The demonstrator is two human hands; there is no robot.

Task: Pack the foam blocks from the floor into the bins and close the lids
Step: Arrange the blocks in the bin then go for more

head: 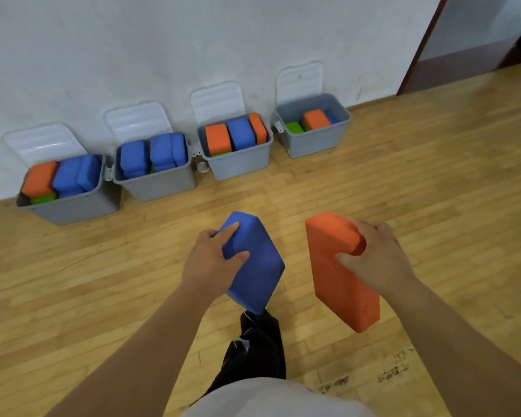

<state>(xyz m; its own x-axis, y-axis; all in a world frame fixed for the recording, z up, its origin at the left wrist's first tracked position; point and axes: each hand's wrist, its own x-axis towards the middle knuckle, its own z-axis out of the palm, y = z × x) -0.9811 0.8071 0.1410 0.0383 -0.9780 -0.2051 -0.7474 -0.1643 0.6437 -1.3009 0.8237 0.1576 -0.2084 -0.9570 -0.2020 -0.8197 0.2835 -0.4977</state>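
My left hand (pixel 212 260) grips a blue foam block (pixel 257 272) in mid-air above the wooden floor. My right hand (pixel 373 257) grips an orange foam block (pixel 337 284) beside it. Several grey bins stand along the wall ahead with their white lids up. The far-left bin (pixel 73 209) holds orange, blue and green blocks. The second bin (pixel 160 185) is filled with blue blocks. The third bin (pixel 241 164) holds orange and blue blocks over a green one. The rightmost bin (pixel 316 142) is partly filled with green, orange and blue blocks.
A white wall (pixel 163 40) runs behind the bins. A doorway with a dark frame (pixel 418 49) opens at the far right. A small white cup-like object (pixel 203 167) lies between the second and third bins. My dark trouser leg (pixel 256 350) shows below the blocks.
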